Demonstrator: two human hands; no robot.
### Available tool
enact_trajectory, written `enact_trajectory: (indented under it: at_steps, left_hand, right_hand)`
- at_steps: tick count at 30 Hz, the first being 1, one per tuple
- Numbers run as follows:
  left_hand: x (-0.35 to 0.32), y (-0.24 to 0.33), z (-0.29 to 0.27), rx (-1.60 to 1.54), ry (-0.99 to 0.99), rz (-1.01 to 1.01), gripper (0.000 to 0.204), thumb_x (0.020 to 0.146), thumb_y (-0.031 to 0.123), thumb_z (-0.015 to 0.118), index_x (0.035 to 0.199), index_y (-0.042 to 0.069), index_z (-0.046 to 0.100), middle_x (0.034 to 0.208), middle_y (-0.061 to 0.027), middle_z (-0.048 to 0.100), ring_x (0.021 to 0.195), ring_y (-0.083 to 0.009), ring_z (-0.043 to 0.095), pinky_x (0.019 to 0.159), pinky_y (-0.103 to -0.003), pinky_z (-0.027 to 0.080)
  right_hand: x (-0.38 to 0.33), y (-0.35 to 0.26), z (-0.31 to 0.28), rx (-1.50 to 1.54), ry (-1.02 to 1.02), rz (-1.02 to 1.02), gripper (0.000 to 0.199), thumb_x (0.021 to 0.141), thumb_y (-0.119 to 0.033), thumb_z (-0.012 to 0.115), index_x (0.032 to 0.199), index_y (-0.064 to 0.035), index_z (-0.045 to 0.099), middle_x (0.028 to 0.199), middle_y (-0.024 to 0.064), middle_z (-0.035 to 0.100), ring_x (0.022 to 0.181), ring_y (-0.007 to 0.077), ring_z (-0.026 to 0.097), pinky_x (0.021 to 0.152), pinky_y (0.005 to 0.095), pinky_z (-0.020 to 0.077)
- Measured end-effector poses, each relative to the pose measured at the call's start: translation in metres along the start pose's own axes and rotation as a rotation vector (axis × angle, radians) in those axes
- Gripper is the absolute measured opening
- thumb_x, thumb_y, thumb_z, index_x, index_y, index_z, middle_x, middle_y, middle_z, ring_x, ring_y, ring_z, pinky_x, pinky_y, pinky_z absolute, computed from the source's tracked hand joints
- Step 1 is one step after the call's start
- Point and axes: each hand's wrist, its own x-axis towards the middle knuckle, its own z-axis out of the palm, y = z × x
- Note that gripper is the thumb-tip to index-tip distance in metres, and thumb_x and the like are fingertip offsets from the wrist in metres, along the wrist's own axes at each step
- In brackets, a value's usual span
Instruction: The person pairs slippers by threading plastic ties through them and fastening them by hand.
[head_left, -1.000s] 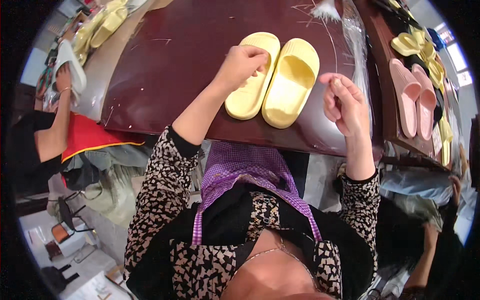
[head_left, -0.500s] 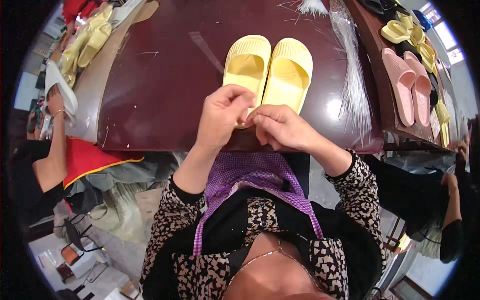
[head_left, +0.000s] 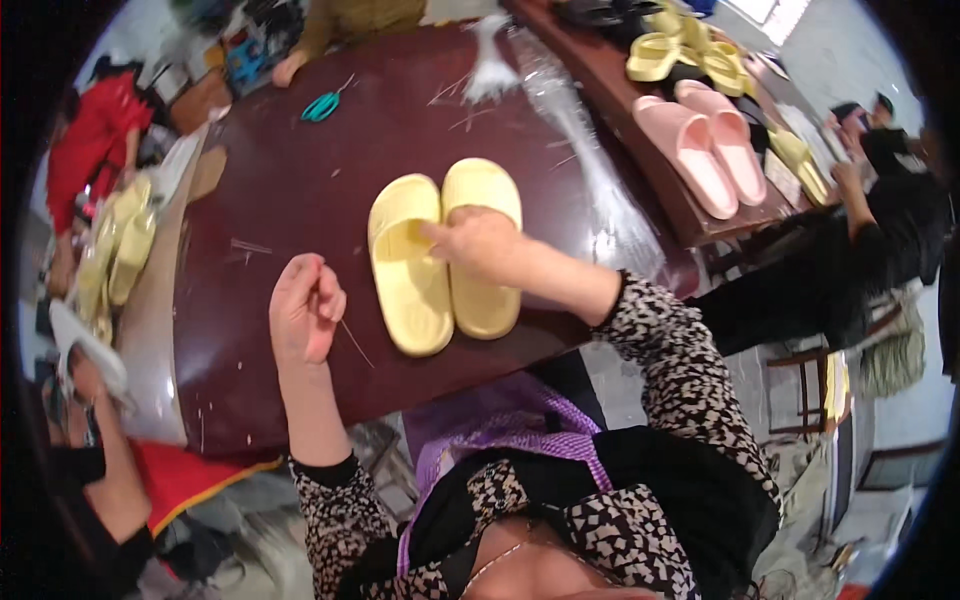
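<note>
A pair of pale yellow slide slippers lies side by side on the dark red table (head_left: 250, 350), toes pointing away from me. My right hand (head_left: 480, 245) is over the right slipper (head_left: 485, 305), its fingertips reaching to the inner edge of the left slipper (head_left: 415, 310) just behind the strap. Those fingers are blurred, and whether they grip anything is unclear. To the left of the pair, my left hand (head_left: 308, 305) is raised with fingers curled together. A thin white strand (head_left: 356, 345) trails from it down toward the left slipper.
Teal scissors (head_left: 322, 106) lie at the far left of the table. Bundled white strands (head_left: 492, 70) and clear plastic (head_left: 570, 110) are at the far right. Pink slippers (head_left: 705, 150) and yellow ones (head_left: 655, 58) rest on the right-hand bench. Co-workers' hands show left and far.
My hands have parted: the left moved out to the left with the strand, the right onto the slippers. My view has shifted and turned, bringing the scissors into sight.
</note>
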Motion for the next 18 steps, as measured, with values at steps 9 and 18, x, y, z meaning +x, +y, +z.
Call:
enact_trajectory:
  at_steps: [9, 18]
  left_hand:
    - [0.035, -0.021, -0.034, -0.010, 0.145, -0.078, 0.011, 0.095, 0.013, 0.052, 0.090, 0.005, 0.057, 0.064, -0.0041, 0.054, 0.044, -0.0100, 0.043, 0.040, -0.024, 0.032]
    - [0.032, -0.031, -0.036, 0.031, 0.068, -0.154, 0.010, 0.091, 0.011, 0.054, 0.091, 0.001, 0.056, 0.064, -0.0017, 0.047, 0.046, -0.0078, 0.035, 0.043, -0.024, 0.028]
  right_hand:
    - [-0.009, 0.036, -0.022, -0.148, 0.073, 0.181, 0.014, 0.079, -0.013, 0.057, 0.089, -0.0028, 0.057, 0.085, 0.0162, 0.060, 0.085, 0.0316, 0.062, 0.070, 0.0415, 0.0515]
    - [-0.065, 0.252, -0.135, -0.639, 0.201, 0.262, 0.023, 0.087, -0.018, 0.048, 0.099, -0.0010, 0.057, 0.091, 0.0110, 0.062, 0.080, 0.0241, 0.062, 0.067, 0.0362, 0.0495]
